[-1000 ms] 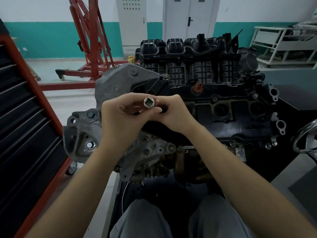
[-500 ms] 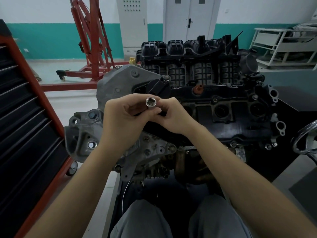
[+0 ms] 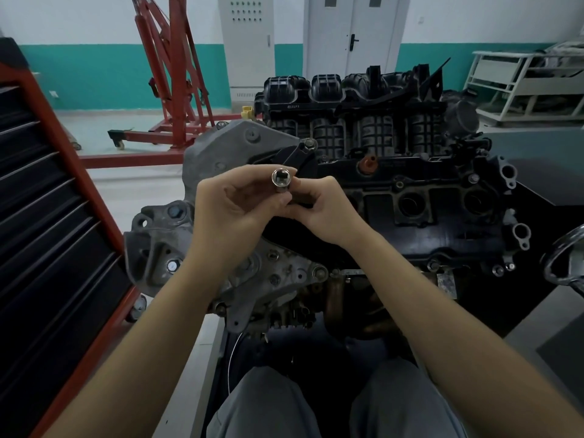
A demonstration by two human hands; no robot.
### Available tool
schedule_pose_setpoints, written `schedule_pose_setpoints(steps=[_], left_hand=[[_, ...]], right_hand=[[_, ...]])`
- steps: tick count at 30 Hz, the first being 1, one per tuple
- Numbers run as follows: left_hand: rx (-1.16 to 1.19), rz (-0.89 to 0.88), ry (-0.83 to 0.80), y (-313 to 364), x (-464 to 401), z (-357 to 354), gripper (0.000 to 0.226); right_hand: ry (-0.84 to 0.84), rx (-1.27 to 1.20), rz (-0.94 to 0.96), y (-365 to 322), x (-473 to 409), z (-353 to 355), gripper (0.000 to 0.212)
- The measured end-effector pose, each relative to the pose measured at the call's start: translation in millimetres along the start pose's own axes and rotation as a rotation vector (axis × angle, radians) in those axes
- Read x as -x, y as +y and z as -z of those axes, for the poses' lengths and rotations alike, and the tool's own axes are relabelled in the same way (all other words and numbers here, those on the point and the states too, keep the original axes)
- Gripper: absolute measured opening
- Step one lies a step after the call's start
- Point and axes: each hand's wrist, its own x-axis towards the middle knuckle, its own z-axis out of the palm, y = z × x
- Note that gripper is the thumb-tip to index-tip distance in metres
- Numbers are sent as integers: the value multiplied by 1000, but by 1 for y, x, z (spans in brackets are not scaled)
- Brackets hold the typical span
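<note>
I hold a small shiny socket (image 3: 281, 178) in front of the engine (image 3: 410, 197), raised above its near left corner and level with the black bracket that carries a bolt there. Its open end faces up toward me, so I can see the square hole inside it. My left hand (image 3: 234, 216) comes in from the left of the engine with its fingers curled. The forefinger arches over to the socket's left wall and the thumb lies beneath it, so the socket sits at the very tips of that pinch, not down in the palm. My right hand (image 3: 325, 210) meets it from the other side, fingers folded tight, with the fingertips (image 3: 294, 184) pressed against the socket's right wall. Under the socket, between my two hands, there is a dark piece that my right fingers wrap around. I cannot tell what it is or whether the socket is seated on it. Both hands touch each other just below the socket and hang clear of the engine's top cover. An orange cap (image 3: 368, 161) stands on the engine just right of my hands. A red hoist (image 3: 172, 77) stands on the floor behind the engine's left end, and a black tool chest (image 3: 47, 235) with a red frame stands to the engine's left, near my left forearm.
</note>
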Motion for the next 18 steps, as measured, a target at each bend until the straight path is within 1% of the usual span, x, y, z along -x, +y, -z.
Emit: schedule_pose_setpoints(steps=[3, 7, 10, 12, 14, 16, 18], left_hand=[[-31, 0, 18, 1, 1, 0, 40], [-68, -29, 80, 1, 1, -3, 33], [-15, -6, 35, 1, 2, -1, 37], [9, 8, -16, 1, 2, 2, 38], [-37, 12, -29, 1, 2, 2, 36], [-140, -11, 18, 2, 2, -1, 32], [-165, -30, 81, 1, 3, -5, 27]], right_hand=[[28, 1, -11, 0, 0, 1, 19], [38, 12, -1, -1, 0, 2, 21], [-9, -7, 7, -1, 0, 0, 26], [-5, -4, 11, -1, 0, -1, 27], [3, -2, 12, -2, 0, 0, 25], [11, 1, 21, -3, 0, 1, 23], [8, 0, 31, -3, 0, 1, 19]])
